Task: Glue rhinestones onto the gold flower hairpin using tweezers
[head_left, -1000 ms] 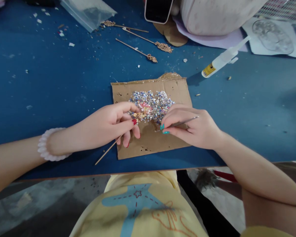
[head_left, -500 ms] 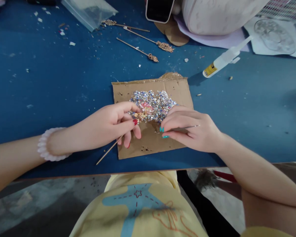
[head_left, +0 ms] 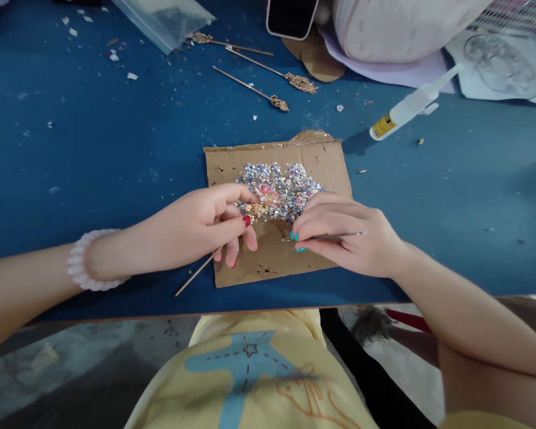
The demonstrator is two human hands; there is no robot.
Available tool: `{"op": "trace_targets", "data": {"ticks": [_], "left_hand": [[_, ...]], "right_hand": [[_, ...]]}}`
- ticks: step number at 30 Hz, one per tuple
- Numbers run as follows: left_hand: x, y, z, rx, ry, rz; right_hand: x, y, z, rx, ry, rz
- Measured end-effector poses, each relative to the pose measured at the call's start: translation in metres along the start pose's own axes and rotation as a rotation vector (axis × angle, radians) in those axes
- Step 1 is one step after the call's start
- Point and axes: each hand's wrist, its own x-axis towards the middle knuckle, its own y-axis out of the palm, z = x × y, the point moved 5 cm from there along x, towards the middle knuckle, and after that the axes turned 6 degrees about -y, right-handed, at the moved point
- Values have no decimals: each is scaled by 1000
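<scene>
My left hand pinches a gold hairpin near its ornate head, with the thin stick slanting down to the left past the board. Between the fingers of my right hand is a slim metal tool, maybe tweezers, its tip pointing left over bare cardboard. A heap of shiny blue, silver and pink chips covers the middle of the cardboard piece. The hairpin's head sits at the heap's lower left edge, partly hidden by my left fingers. Whether the tool's tip holds a chip is too small to tell.
Beyond the board lie several more gold hairpins and a clear plastic bag. A glue bottle lies at the right. Along the back are a phone, a pale pouch and a printed drawing. Small scraps dot the blue table.
The metal tool has shifted a little in my right fingers, and its tip now shows more clearly. My left hand keeps its hold on the hairpin. The whole view has moved slightly.
</scene>
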Motion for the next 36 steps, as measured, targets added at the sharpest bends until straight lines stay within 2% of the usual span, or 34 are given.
{"op": "trace_targets", "data": {"ticks": [12, 21, 25, 36], "left_hand": [[-3, 4, -2, 12, -23, 6], [-6, 13, 1, 31, -42, 67], [-7, 15, 3, 0, -52, 61], [-10, 20, 5, -29, -45, 37]], "right_hand": [[0, -5, 2, -20, 35, -65], [0, -9, 5, 44, 112, -292], [0, -7, 8, 7, 90, -379], [9, 2, 14, -106, 5, -335]]}}
